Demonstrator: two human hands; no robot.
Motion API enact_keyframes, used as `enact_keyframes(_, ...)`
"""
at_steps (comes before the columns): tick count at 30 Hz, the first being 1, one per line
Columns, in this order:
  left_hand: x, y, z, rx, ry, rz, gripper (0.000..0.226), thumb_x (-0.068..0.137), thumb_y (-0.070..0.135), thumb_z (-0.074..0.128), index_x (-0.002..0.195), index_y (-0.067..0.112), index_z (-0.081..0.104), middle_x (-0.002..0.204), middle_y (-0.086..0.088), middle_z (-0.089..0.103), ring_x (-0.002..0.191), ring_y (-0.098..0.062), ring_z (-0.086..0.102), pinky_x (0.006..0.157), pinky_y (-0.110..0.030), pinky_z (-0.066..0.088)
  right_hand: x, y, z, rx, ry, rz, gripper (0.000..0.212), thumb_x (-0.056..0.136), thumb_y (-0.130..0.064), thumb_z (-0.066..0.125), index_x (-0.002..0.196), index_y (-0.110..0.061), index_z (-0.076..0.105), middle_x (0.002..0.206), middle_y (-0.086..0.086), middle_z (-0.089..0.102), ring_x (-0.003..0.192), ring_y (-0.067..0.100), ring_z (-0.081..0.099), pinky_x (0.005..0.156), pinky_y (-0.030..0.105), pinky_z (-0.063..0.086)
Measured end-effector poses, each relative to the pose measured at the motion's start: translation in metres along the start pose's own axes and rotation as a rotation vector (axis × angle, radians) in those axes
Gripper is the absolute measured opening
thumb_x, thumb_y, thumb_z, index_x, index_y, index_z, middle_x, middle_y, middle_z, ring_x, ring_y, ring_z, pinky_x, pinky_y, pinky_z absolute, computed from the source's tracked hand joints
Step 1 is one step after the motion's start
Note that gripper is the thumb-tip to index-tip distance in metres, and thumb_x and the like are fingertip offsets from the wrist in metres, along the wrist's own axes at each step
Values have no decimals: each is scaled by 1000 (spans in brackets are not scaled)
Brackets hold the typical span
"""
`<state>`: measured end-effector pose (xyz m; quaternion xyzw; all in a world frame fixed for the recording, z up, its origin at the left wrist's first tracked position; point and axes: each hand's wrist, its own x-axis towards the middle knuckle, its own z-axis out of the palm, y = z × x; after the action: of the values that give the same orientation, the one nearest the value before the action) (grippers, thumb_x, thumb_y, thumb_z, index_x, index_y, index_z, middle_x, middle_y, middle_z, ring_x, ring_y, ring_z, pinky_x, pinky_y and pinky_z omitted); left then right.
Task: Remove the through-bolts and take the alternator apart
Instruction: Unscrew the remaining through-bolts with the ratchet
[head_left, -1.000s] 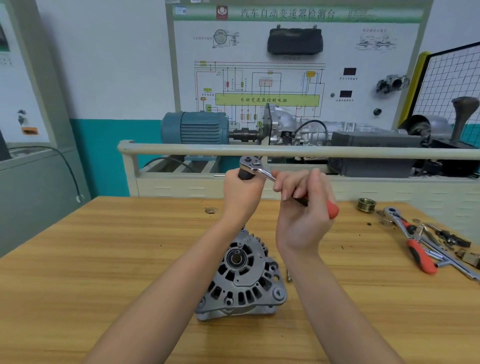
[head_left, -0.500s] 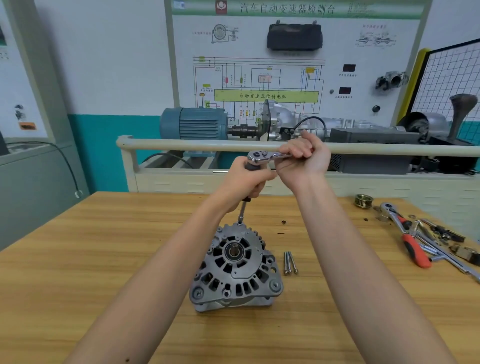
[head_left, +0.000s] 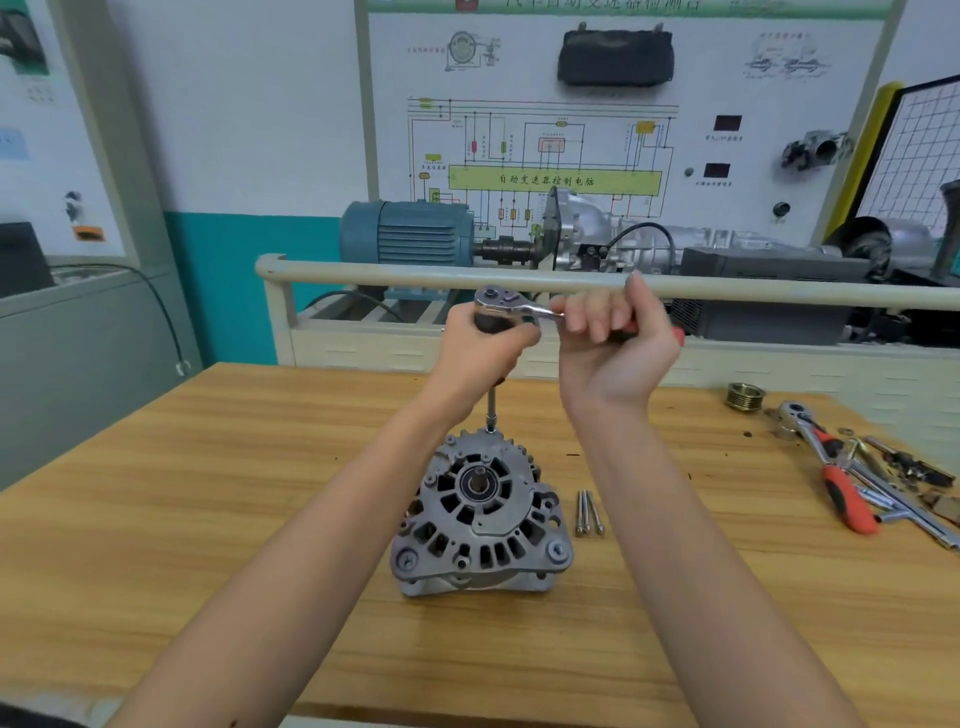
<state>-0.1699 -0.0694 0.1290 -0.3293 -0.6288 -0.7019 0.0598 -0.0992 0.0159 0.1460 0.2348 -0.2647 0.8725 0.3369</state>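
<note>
A grey alternator (head_left: 483, 525) stands on the wooden table (head_left: 208, 519), its bearing end facing up. A ratchet wrench (head_left: 501, 303) sits on a long extension bar (head_left: 491, 410) that drops to a bolt at the alternator's far rim. My left hand (head_left: 485, 345) grips the black top of the extension just under the ratchet head. My right hand (head_left: 610, 343) holds the ratchet's red handle, which points right. Three removed through-bolts (head_left: 588, 513) lie side by side on the table just right of the alternator.
At the right edge of the table lie a second red-handled ratchet (head_left: 831, 470), several loose tools and small parts (head_left: 904, 483), and a brass-coloured pulley (head_left: 744, 396). A beige rail (head_left: 363, 274) and a training stand with a blue motor (head_left: 410, 231) run behind the table.
The ratchet handle swung from pointing toward me round to the right. The extension now shows seated on the alternator's far bolt, and the removed bolts have come into view.
</note>
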Motion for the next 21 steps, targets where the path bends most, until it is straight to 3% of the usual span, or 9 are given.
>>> enact_keyframes(5, -5, 1, -3, 29, -154, 41, 25, 72, 13, 64, 52, 15, 49, 41, 2, 44, 40, -15, 38, 46, -21, 34, 51, -9, -4, 254, 86, 497, 56, 96, -17, 36, 40, -16, 37, 35, -7, 29, 30, 10, 30, 40, 19, 38)
enact_keyframes(8, -3, 4, -4, 7, -254, 11, 32, 75, 13, 64, 48, 21, 48, 40, 1, 42, 39, -16, 34, 45, -23, 30, 61, -10, -4, 273, 99, 592, 54, 95, -17, 38, 42, -15, 35, 34, -7, 30, 28, 10, 30, 37, 19, 37)
enact_keyframes(10, -1, 4, -2, -28, -224, -26, 36, 73, 10, 62, 45, 22, 43, 39, 2, 35, 36, -14, 26, 43, -21, 23, 56, -7, -1, 264, 128, 523, 55, 95, -17, 38, 40, -16, 35, 34, -8, 28, 28, 10, 28, 38, 18, 35)
enact_keyframes(14, -1, 0, 7, -59, 15, -43, 29, 68, 8, 58, 48, 18, 39, 38, 6, 32, 35, -11, 24, 42, -20, 21, 18, -1, 1, 190, 174, 185, 56, 97, -16, 37, 40, -19, 39, 37, -6, 28, 35, 12, 30, 48, 23, 38)
enact_keyframes(17, -1, -1, 15, -30, 206, -39, 46, 78, 1, 63, 42, 23, 43, 36, 11, 36, 38, -7, 27, 43, -22, 24, -20, 6, 0, 65, 74, -34, 52, 97, -13, 37, 45, -16, 43, 42, -1, 36, 44, 17, 41, 62, 31, 48)
enact_keyframes(21, 1, -1, 13, 27, 266, -42, 39, 80, -5, 55, 54, 18, 38, 44, 6, 37, 46, -10, 29, 45, -24, 23, -43, 17, 2, -128, -76, -266, 33, 91, -7, 39, 58, -12, 42, 48, 6, 43, 55, 22, 45, 73, 38, 48)
